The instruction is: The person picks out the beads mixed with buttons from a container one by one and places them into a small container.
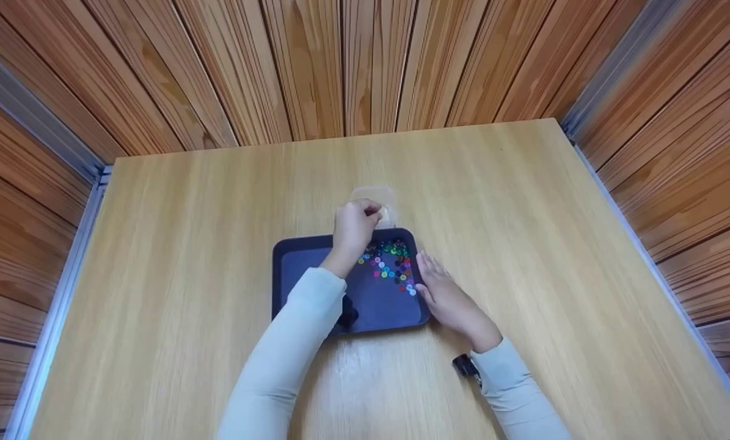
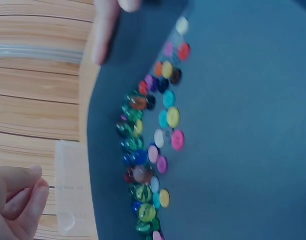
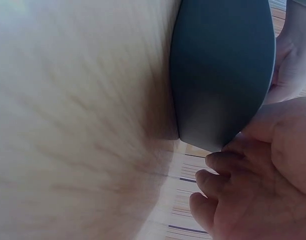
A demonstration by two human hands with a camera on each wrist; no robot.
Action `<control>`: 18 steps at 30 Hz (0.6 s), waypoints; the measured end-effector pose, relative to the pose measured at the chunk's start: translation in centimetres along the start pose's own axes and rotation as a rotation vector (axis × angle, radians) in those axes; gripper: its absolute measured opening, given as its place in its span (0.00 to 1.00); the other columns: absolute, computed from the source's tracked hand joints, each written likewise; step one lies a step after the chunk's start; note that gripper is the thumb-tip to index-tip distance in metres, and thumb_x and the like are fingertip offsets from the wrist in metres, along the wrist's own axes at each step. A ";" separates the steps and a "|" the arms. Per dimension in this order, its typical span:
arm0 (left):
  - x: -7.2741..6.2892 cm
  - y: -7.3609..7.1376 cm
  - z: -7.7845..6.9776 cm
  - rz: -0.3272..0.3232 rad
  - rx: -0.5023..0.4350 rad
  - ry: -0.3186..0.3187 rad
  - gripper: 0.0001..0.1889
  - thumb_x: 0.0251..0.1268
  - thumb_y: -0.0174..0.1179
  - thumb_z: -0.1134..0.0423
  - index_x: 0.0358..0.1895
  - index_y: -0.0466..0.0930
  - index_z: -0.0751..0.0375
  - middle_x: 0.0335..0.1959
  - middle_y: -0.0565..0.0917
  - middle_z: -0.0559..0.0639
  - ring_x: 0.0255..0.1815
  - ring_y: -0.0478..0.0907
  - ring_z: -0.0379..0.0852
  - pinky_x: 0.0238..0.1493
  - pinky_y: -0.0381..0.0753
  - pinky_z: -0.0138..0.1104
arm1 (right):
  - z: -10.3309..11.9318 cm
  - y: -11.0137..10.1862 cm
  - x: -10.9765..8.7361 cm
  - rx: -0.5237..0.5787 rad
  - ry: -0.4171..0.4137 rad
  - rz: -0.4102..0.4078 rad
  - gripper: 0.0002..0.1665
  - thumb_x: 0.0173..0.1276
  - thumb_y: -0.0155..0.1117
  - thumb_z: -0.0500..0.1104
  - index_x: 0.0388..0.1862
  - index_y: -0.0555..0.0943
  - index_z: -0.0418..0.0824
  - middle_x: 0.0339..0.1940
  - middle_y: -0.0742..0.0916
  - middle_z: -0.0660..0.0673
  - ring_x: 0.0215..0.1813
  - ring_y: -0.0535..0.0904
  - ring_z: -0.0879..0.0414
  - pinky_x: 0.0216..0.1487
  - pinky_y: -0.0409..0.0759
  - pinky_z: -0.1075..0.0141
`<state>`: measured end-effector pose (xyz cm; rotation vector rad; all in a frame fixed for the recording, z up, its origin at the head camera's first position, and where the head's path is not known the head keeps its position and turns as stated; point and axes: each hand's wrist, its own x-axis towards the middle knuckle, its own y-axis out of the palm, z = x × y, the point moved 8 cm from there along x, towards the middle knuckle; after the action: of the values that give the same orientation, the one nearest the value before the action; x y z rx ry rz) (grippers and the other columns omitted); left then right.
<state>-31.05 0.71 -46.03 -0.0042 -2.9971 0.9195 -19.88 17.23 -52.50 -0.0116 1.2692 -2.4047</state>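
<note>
My left hand [image 1: 354,227] reaches over the far edge of the dark tray [image 1: 377,311] to a small clear plastic container [image 1: 374,193] behind it. In the left wrist view its thumb and fingertips meet in a pinch; nothing shows between them, and any small piece there is hidden. Colourful buttons [image 2: 172,117] and glassy marbles [image 2: 147,212] lie scattered along the tray's right and far sides. My right hand [image 1: 453,299] rests against the tray's right wall, fingers extended and holding nothing.
The tray stands on a light wooden table [image 1: 187,244]. Wood-plank walls [image 1: 316,67] rise behind and at both sides, with metal rails [image 1: 53,318] along the table's side edges. Dark wrist cameras [image 1: 464,365] hang below both sleeves.
</note>
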 end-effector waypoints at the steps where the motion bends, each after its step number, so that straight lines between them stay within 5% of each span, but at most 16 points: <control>1: -0.2 -0.1 0.0 -0.005 -0.025 -0.005 0.08 0.65 0.65 0.69 0.45 0.88 0.65 0.44 0.90 0.55 0.45 0.86 0.48 0.49 0.85 0.37 | 0.1 -0.1 0.0 0.002 -0.009 -0.006 0.36 0.82 0.42 0.43 0.80 0.42 0.32 0.82 0.51 0.32 0.82 0.44 0.36 0.80 0.46 0.42; 8: -1.4 0.4 0.5 0.026 -0.162 -0.058 0.09 0.65 0.65 0.69 0.46 0.88 0.64 0.47 0.89 0.55 0.48 0.85 0.48 0.51 0.85 0.37 | 0.1 -0.2 0.1 0.004 -0.019 -0.015 0.36 0.82 0.42 0.41 0.80 0.43 0.31 0.81 0.52 0.31 0.82 0.45 0.35 0.80 0.45 0.42; 18: -3.1 2.5 1.5 0.040 -0.210 -0.091 0.07 0.61 0.69 0.67 0.42 0.89 0.63 0.44 0.90 0.54 0.43 0.86 0.47 0.45 0.86 0.36 | 0.2 -0.2 -0.1 0.006 -0.026 -0.017 0.36 0.82 0.42 0.41 0.79 0.44 0.30 0.81 0.52 0.30 0.81 0.46 0.34 0.80 0.46 0.42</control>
<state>-27.97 1.86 -48.69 -0.0235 -3.1738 0.6187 -19.80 17.21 -52.22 -0.0522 1.2553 -2.4148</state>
